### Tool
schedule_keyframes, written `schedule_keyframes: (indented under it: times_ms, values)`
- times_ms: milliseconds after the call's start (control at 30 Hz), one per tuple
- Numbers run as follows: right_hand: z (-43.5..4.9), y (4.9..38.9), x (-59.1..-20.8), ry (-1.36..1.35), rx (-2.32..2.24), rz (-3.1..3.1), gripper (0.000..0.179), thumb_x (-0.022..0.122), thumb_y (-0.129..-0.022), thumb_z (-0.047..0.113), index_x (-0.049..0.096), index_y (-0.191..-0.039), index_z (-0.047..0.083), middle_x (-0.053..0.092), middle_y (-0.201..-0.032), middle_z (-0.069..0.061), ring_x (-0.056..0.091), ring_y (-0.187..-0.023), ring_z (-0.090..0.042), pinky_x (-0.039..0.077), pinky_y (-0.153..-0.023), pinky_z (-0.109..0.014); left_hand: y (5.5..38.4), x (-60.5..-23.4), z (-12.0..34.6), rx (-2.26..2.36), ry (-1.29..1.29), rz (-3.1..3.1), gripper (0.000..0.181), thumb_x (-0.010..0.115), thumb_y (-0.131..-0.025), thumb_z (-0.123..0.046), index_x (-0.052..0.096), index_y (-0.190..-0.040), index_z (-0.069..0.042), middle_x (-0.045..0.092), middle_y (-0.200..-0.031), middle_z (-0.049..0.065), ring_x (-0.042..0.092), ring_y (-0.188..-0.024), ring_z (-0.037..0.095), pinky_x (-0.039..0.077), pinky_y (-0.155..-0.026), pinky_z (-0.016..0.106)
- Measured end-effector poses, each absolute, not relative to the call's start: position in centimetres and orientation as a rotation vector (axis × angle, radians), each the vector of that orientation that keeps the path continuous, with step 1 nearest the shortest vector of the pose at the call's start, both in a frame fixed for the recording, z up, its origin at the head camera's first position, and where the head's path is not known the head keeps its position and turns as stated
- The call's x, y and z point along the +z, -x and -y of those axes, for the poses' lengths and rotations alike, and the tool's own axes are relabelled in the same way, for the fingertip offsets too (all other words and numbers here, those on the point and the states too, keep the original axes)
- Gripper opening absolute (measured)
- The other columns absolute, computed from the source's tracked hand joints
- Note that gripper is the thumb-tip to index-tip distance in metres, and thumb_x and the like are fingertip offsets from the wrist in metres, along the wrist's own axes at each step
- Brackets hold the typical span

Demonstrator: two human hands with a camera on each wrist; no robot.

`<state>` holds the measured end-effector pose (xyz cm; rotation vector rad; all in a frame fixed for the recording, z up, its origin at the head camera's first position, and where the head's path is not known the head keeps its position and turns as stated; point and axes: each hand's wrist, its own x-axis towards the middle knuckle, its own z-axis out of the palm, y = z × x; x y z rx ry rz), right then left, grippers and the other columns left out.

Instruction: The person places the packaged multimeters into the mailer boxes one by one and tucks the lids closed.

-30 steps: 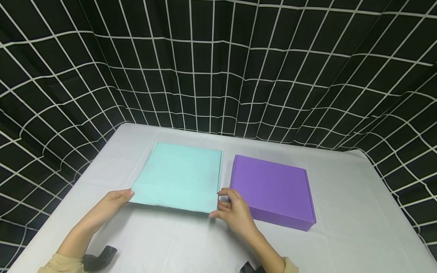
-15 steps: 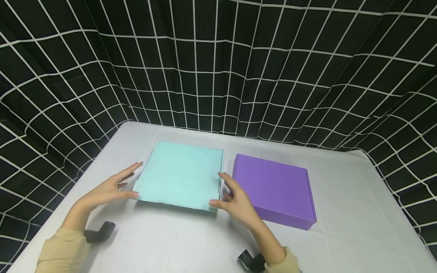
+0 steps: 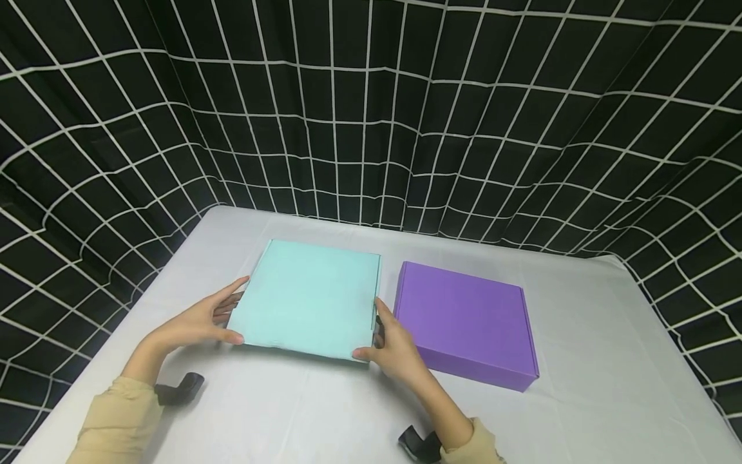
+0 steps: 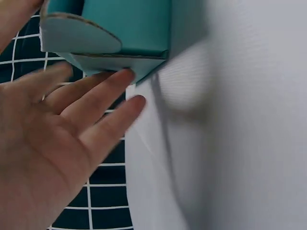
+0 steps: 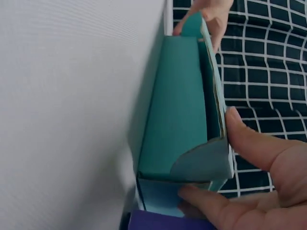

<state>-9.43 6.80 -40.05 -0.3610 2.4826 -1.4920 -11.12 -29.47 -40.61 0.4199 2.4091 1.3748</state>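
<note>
A light teal cardboard mailer box point(image 3: 313, 296) lies flat at centre-left on the white table, its lid over the top. In the right wrist view, the lid's front flap stands out from the front wall point(image 5: 177, 100), with a rounded corner tab point(image 5: 206, 160) sticking out. My left hand point(image 3: 199, 322) is at the box's near left corner, thumb on the lid edge and fairly straight fingers at the side wall. At the near right corner, my right hand point(image 3: 397, 345) has its thumb against the flap and its bent fingers against the side wall.
A closed purple box point(image 3: 464, 322) stands close to the right of the teal one, near my right fingers. The white cloth-covered table point(image 3: 597, 335) stretches around both. Behind and beside it hangs a black curtain point(image 3: 371, 109) with white grid lines.
Both hands let go of the lid's front edge and moved to the box's near corners. The front flap, earlier creased outward toward me, has tipped down. The purple box stayed put.
</note>
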Motion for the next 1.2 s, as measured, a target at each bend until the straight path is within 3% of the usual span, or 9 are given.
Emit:
schedule_keyframes:
  times_ms: [133,233,367,600,767,1033,1200]
  values:
    - [-6.2,8.8,-40.1,0.282,-1.436,-2.551,0.098,0.080,-0.078,0.013,0.016,-0.146,-0.018,0.030,-0.145,-0.039,0.031,-0.135,-0.049,0.033,-0.107,-0.057,11.2,-40.8,29.8,1.352,-0.365,-2.342,0.107,0.081,-0.078,-0.015,0.007,-0.149,0.015,0.025,-0.144,0.043,0.036,-0.128,0.057,0.041,-0.102,0.053]
    - [-5.8,8.4,-40.1,0.215,-1.465,-2.489,0.094,0.077,-0.082,0.011,0.014,-0.144,-0.021,0.025,-0.147,-0.039,0.026,-0.137,-0.051,0.026,-0.110,-0.060,11.3,-41.1,30.3,1.428,-0.372,-2.211,0.099,0.076,-0.080,-0.009,0.008,-0.145,0.021,0.027,-0.143,0.043,0.038,-0.128,0.055,0.048,-0.099,0.036]
    - [-5.5,8.1,-40.7,0.181,-1.603,-2.356,0.092,0.073,-0.083,0.005,0.009,-0.144,-0.022,0.019,-0.150,-0.038,0.023,-0.138,-0.049,0.021,-0.113,-0.058,11.5,-41.4,30.7,1.507,-0.376,-2.129,0.095,0.076,-0.079,-0.003,0.010,-0.142,0.024,0.026,-0.143,0.044,0.036,-0.129,0.055,0.048,-0.095,0.022]
    - [-5.1,7.8,-42.0,0.161,-1.682,-2.365,0.090,0.072,-0.084,0.004,0.011,-0.148,-0.015,0.021,-0.151,-0.035,0.019,-0.141,-0.047,0.017,-0.114,-0.058,11.5,-41.6,30.0,1.471,-0.318,-2.279,0.096,0.082,-0.073,-0.006,0.021,-0.141,0.022,0.035,-0.140,0.041,0.037,-0.129,0.054,0.044,-0.102,0.037]
    - [-4.8,7.7,-42.1,0.166,-1.666,-2.429,0.085,0.071,-0.084,0.004,0.016,-0.147,-0.012,0.027,-0.149,-0.035,0.023,-0.139,-0.049,0.020,-0.112,-0.061,11.5,-41.7,29.3,1.439,-0.314,-2.377,0.090,0.084,-0.069,-0.004,0.030,-0.135,0.022,0.047,-0.130,0.036,0.046,-0.122,0.050,0.045,-0.101,0.037]
    - [-5.0,8.1,-41.6,0.311,-1.397,-2.609,0.086,0.072,-0.081,-0.001,0.016,-0.144,-0.018,0.039,-0.136,-0.043,0.041,-0.126,-0.054,0.036,-0.103,-0.062,11.8,-42.3,28.3,1.291,-0.232,-2.593,0.083,0.090,-0.060,-0.011,0.045,-0.124,0.015,0.060,-0.114,0.025,0.058,-0.109,0.042,0.050,-0.095,0.044]
    - [-4.4,8.4,-41.3,0.317,-1.191,-2.755,0.084,0.075,-0.075,-0.006,0.022,-0.137,-0.025,0.049,-0.123,-0.044,0.056,-0.110,-0.053,0.048,-0.093,-0.055,12.0,-42.4,27.7,1.193,-0.173,-2.697,0.077,0.092,-0.054,-0.009,0.050,-0.115,0.012,0.063,-0.104,0.021,0.063,-0.099,0.040,0.053,-0.089,0.048]
